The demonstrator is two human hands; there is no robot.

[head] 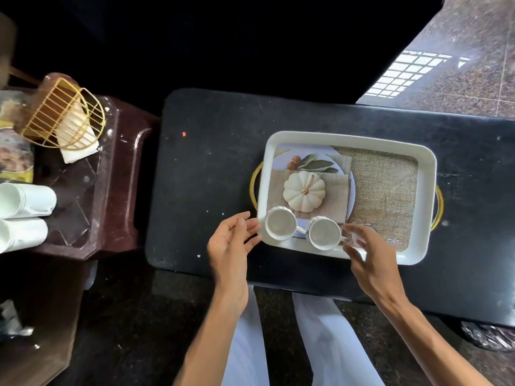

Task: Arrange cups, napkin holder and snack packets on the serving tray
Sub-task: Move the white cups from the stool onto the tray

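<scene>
A white serving tray (427, 174) with gold handles and a printed pumpkin picture lies on the black table (211, 168). Two white cups stand upright in its near-left part: the left cup (279, 223) and the right cup (324, 233). My left hand (232, 240) hovers open just outside the tray, beside the left cup and not touching it. My right hand (367, 257) is blurred, with fingers spread next to the right cup's handle. A yellow wire napkin holder (64, 112) with white napkins lies tilted on the maroon stool. Snack packets (15, 157) sit at the far left.
The maroon plastic stool (111, 190) stands left of the table and also carries white cups lying on their sides (26, 200). The tray's right half shows bare burlap print. My white-trousered legs are below the table edge. A black bag (487, 335) lies on the floor.
</scene>
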